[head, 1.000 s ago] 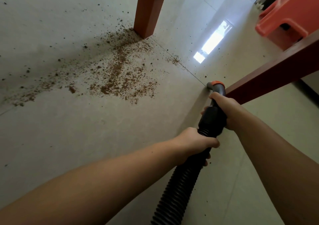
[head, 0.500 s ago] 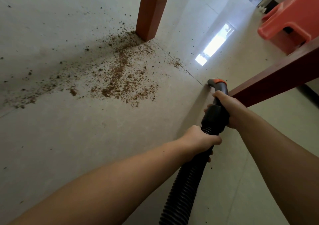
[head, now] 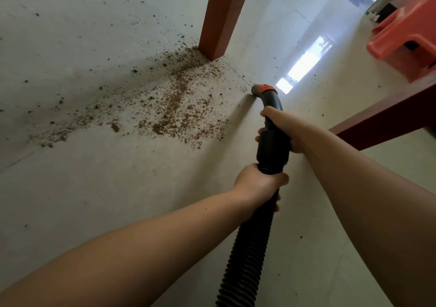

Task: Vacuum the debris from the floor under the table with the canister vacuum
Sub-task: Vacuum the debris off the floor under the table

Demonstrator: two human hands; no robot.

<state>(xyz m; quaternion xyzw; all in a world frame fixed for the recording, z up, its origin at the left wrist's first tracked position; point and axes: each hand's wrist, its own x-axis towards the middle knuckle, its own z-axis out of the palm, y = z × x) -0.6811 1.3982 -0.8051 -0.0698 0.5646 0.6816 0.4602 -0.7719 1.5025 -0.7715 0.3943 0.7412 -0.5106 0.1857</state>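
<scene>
hose nozzle at the right edge of the debris, both hands guiding it

the debris (head: pixel 179 108) lies spread over the floor (head: pixel 118 200), thickest just in front of the bench leg (head: pixel 221 16) and thinning out away from it to the left. the nozzle (head: pixel 263 91) sits low at the floor near that leg, just right of the spill, likely so it can sweep across the pile. the right hand (head: pixel 286 130) wraps its grip around the rigid black handle (head: pixel 273 127) to aim the tip, and the left hand (head: pixel 258 184) curls its grip around the ribbed hose (head: pixel 245 255) just behind, probably to carry its weight and stop it dragging. most of the debris is not yet picked up.
</scene>
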